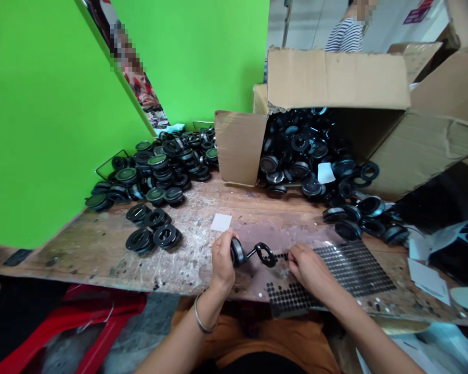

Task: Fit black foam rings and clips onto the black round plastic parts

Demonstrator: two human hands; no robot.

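My left hand (222, 257) is closed round a black disc-shaped part with a ribbed edge (238, 252). A short arm juts from this part to the right and carries a flat black ring (265, 255). Just right of the ring, my right hand (306, 265) has its thumb and fingers pinched together over a sheet of small round black dots (351, 267). Whatever lies between those fingertips is hidden. More dots on a clear backing (286, 297) reach the table's front edge, below the right hand.
Similar black parts are heaped at the back left (167, 161), with several stacked nearer (154, 228). An open cardboard box (239, 148) on its side spills more parts rightward (349, 218). A white paper square (221, 222) lies mid-table; a person (345, 35) is beyond the box.
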